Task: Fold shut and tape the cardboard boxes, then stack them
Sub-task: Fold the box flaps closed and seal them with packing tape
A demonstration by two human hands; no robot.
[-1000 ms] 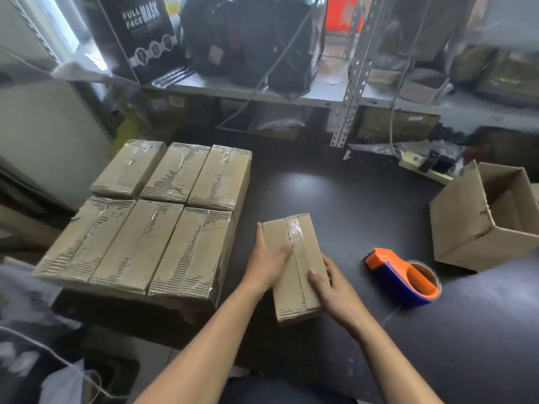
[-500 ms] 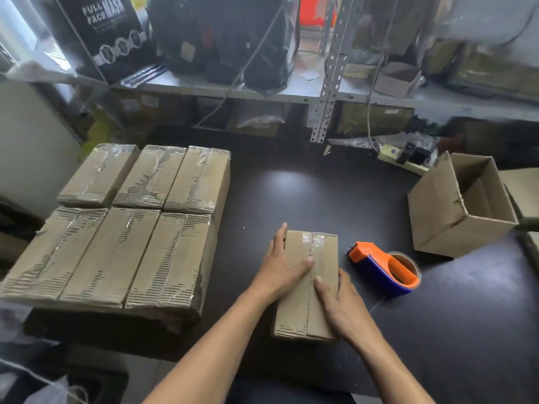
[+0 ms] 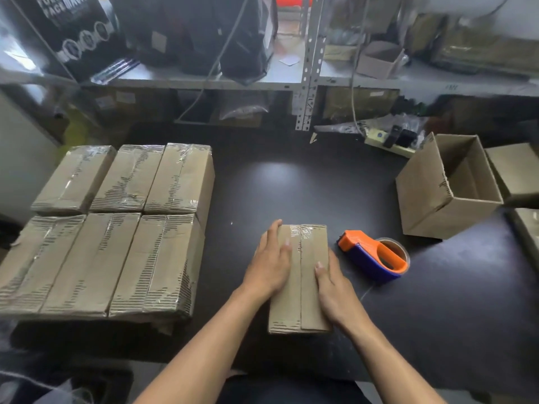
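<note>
A small closed cardboard box (image 3: pixel 303 298) lies lengthwise on the black table (image 3: pixel 291 185) in front of me, with clear tape over its far end. My left hand (image 3: pixel 271 263) rests flat on its left flap, fingers straight. My right hand (image 3: pixel 335 284) presses flat along its right side, thumb on top. An orange and blue tape dispenser (image 3: pixel 373 256) lies just right of the box. Several taped boxes (image 3: pixel 116 223) sit packed side by side at the left.
An open cardboard box (image 3: pixel 446 188) lies tipped at the right, more cardboard (image 3: pixel 516 170) beyond it. A power strip (image 3: pixel 388 142) sits at the table's back. Metal shelving (image 3: pixel 309 68) with bags and boxes rises behind.
The small box has been turned from a slant to lie straight in front of me, closer to the tape dispenser. Both hands stayed on it and flattened along its top.
</note>
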